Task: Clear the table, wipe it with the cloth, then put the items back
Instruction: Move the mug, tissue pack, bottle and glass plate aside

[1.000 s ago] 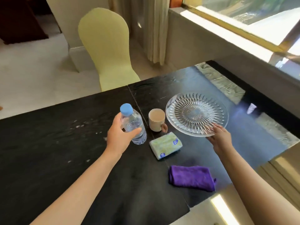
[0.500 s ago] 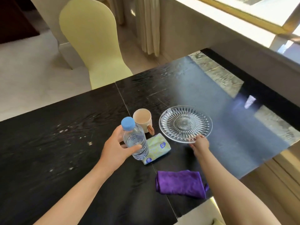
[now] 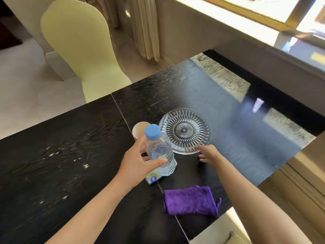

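Note:
My left hand (image 3: 135, 162) is wrapped around a clear water bottle (image 3: 161, 154) with a blue cap, held upright over a green tissue pack (image 3: 153, 179) that it partly hides. A beige cup (image 3: 139, 129) stands just behind the bottle. My right hand (image 3: 209, 154) pinches the near rim of a cut-glass plate (image 3: 184, 129) to the right of the cup. A folded purple cloth (image 3: 190, 200) lies near the front edge of the black table (image 3: 61, 155).
White crumbs (image 3: 84, 165) are scattered over the table's left half. A pale yellow chair (image 3: 84, 50) stands at the far side. A window ledge (image 3: 263, 55) runs along the right, and the table's right edge is close to my right arm.
My left hand has carried the bottle to the right, so it now covers part of the tissue pack and cup. The plate sits nearer the cup, with my right hand still at its rim.

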